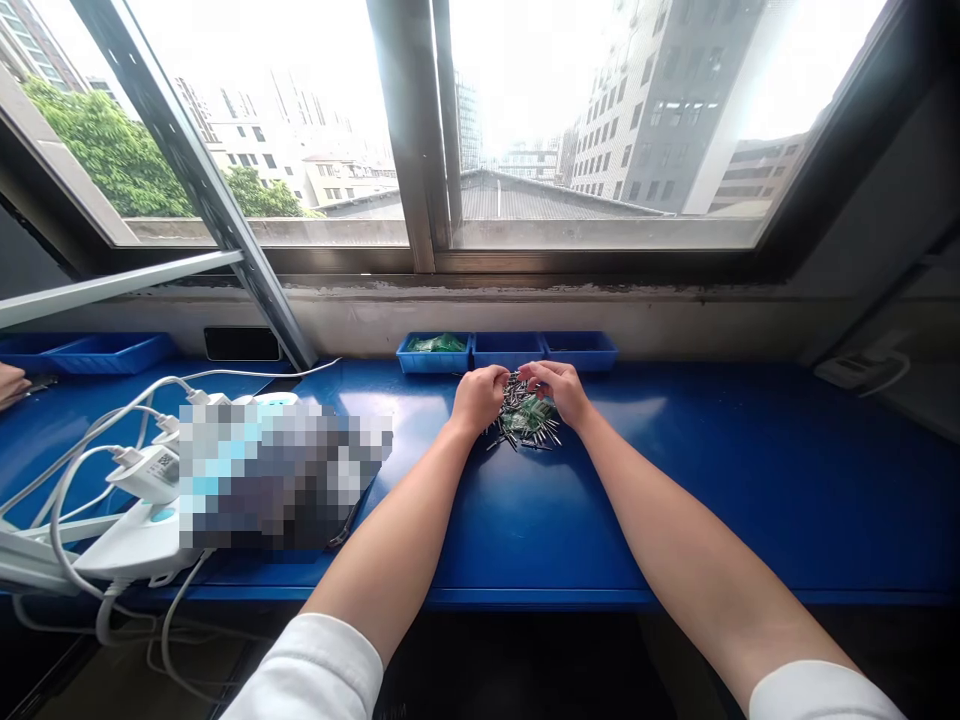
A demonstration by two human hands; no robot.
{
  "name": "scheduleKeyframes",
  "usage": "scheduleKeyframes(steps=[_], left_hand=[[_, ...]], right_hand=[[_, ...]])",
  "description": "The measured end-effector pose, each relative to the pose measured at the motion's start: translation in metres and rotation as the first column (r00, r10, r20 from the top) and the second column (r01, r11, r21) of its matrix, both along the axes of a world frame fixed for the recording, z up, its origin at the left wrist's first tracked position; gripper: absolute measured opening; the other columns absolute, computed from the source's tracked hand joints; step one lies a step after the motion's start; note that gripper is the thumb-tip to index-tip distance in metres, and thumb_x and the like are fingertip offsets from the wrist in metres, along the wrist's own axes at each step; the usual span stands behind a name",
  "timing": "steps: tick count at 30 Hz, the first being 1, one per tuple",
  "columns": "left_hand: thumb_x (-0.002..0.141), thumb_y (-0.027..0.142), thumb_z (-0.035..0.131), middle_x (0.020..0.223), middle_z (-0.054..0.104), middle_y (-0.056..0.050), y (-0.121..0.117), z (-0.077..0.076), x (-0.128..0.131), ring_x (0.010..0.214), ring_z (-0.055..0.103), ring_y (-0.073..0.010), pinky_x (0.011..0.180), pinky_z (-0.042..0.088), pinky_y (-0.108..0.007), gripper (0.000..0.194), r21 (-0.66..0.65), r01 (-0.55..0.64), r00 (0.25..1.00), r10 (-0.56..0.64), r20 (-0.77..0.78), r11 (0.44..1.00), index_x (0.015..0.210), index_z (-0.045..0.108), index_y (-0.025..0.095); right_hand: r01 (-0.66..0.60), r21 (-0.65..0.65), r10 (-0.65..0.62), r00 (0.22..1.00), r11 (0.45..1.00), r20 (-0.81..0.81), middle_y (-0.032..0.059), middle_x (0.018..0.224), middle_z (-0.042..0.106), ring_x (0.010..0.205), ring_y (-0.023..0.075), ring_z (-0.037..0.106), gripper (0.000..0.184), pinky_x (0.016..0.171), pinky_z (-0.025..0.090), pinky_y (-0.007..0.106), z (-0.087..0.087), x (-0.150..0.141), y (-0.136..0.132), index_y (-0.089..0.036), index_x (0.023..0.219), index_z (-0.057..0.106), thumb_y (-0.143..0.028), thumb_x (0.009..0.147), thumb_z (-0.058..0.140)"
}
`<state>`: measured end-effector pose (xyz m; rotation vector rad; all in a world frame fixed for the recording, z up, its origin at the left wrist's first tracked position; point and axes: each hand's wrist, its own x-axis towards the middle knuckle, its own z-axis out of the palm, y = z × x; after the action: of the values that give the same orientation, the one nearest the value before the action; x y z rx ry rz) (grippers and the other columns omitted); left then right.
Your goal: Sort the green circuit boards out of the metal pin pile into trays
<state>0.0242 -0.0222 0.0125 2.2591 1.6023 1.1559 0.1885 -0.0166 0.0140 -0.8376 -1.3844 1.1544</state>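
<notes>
On the blue tabletop (525,520) lies a pile of small dark metal rods (529,425), pen-tip-like in shape, mixed with green pieces (521,418) that look like plastic bags or bits. My left hand (480,396) is at the pile's left edge, fingers curled in and thumb pressed toward the fingertips. Over the right side of the heap, my right hand (561,388) has its thumb and fingers drawn together, pointing left toward the other hand. Whatever either hand pinches is too small to make out. The hands are slightly apart.
Behind the pile stand three joined blue bins: the left bin (433,364) holds green material, beside the middle bin (508,356) and right bin (581,358). A white power strip (127,550) with cables sits left, near a phone (241,344). Another person's hand (11,388) shows far left.
</notes>
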Motion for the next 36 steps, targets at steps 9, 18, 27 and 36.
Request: scheduleKeyframes(steps=[9, 18, 27, 36], left_hand=[[0.09, 0.03, 0.044, 0.117, 0.064, -0.008, 0.006, -0.002, -0.005, 0.11, 0.056, -0.0211, 0.099, 0.043, -0.031, 0.039, -0.008, -0.146, 0.989, 0.146, 0.011, 0.989, 0.124, 0.055, 0.015], [0.084, 0.023, 0.045, 0.097, 0.067, -0.007, 0.012, -0.012, -0.01, 0.094, 0.061, -0.0188, 0.091, 0.045, -0.027, 0.025, -0.11, -0.149, 0.985, 0.137, -0.109, 0.983, 0.078, 0.069, 0.018], [0.083, 0.025, 0.046, 0.099, 0.067, -0.006, 0.009, -0.012, -0.008, 0.093, 0.061, -0.0192, 0.088, 0.046, -0.027, 0.025, -0.114, -0.114, 0.983, 0.096, -0.154, 0.987, 0.08, 0.071, 0.02], [0.086, 0.042, 0.045, 0.123, 0.06, -0.012, 0.01, -0.014, -0.007, 0.117, 0.053, -0.0249, 0.102, 0.038, -0.032, 0.043, -0.138, -0.127, 0.972, 0.096, -0.212, 0.982, 0.112, 0.066, 0.016]], right_hand=[[0.388, 0.184, -0.422, 0.882, 0.903, 0.21, 0.0063, 0.092, 0.069, 0.084, 0.0218, 0.06, 0.037, 0.071, 0.048, 0.03, -0.008, 0.009, 0.016, -0.017, 0.093, 0.072, -0.047, 0.078, 0.057], [0.506, 0.478, -0.679, 0.355, 0.718, 0.643, 0.0039, 0.126, 0.058, 0.113, 0.0284, 0.041, 0.043, 0.097, 0.033, 0.046, -0.008, 0.017, 0.021, -0.02, 0.125, 0.059, -0.041, 0.089, 0.048], [0.473, 0.335, -0.493, 0.263, 0.815, 0.829, 0.0058, 0.152, 0.023, 0.122, 0.0356, 0.029, 0.065, 0.097, 0.031, 0.052, -0.012, 0.023, 0.027, -0.021, 0.144, 0.034, -0.054, 0.089, 0.044], [0.28, 0.494, -0.567, 0.369, 0.823, 0.736, 0.0118, 0.127, 0.048, 0.116, 0.03, 0.038, 0.041, 0.099, 0.034, 0.042, -0.021, 0.009, 0.023, -0.019, 0.119, 0.06, -0.039, 0.084, 0.058]])
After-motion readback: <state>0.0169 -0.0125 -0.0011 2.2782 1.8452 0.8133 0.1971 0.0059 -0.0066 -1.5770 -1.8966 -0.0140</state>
